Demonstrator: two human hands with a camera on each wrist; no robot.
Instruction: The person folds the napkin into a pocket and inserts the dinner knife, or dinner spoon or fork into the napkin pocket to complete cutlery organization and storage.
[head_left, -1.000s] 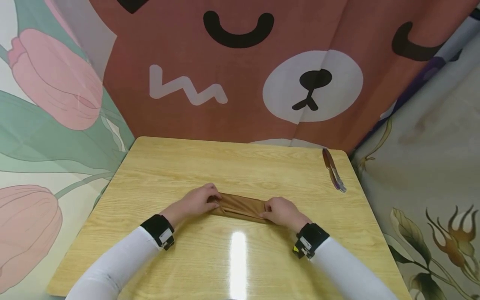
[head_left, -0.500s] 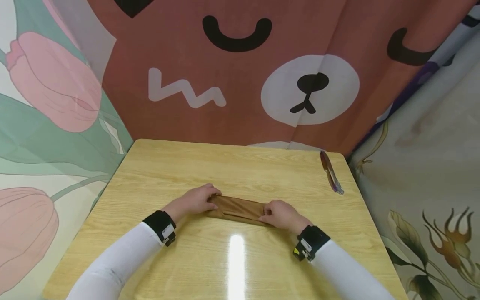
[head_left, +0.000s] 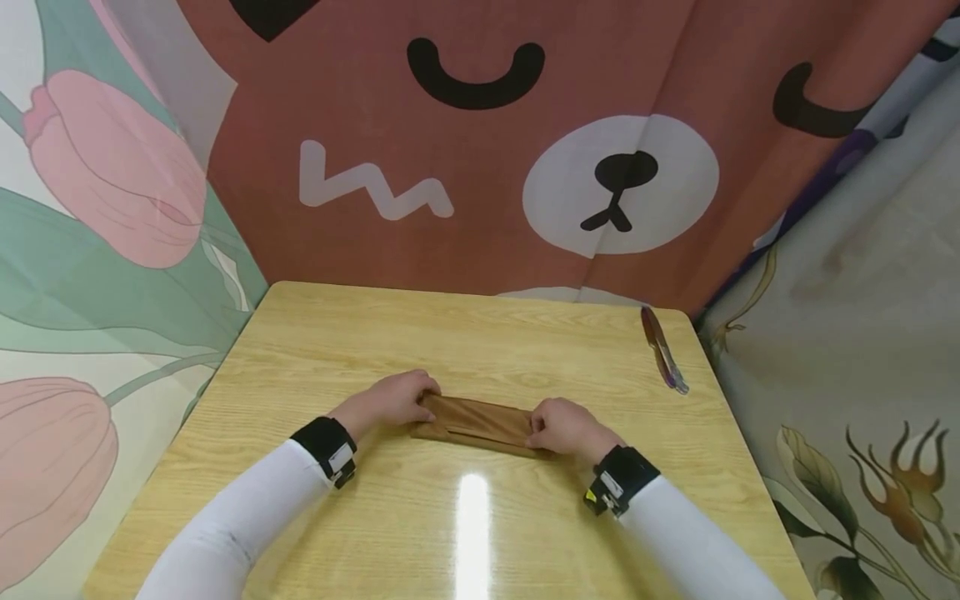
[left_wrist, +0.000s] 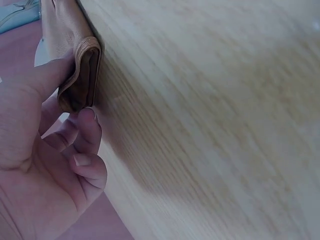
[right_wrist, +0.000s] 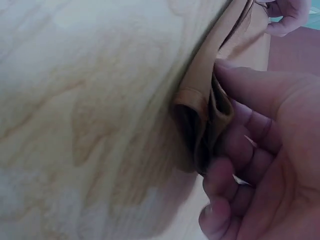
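A brown cloth (head_left: pixel 480 419), folded into a long narrow strip, lies across the middle of the wooden table. My left hand (head_left: pixel 395 397) pinches its left end, thumb on the near side and fingers behind. At the opposite end my right hand (head_left: pixel 567 427) holds the strip between thumb and fingers. Stacked layers and a stitched hem show at the cloth's end (left_wrist: pixel 82 70) in the left wrist view. In the right wrist view the folds of the cloth (right_wrist: pixel 192 95) gape a little beside my thumb.
A long, slim brown item (head_left: pixel 663 350) with a clear plastic end lies at the table's back right corner. The wooden table (head_left: pixel 360 325) meets a curtain with a bear print (head_left: pixel 480 242) behind it. Floral curtains (head_left: pixel 112 175) hang on both sides.
My left hand has shifted slightly left along the strip, and the cloth looks flatter and longer between my hands. Both hands keep their hold. The head view has tilted up a little.
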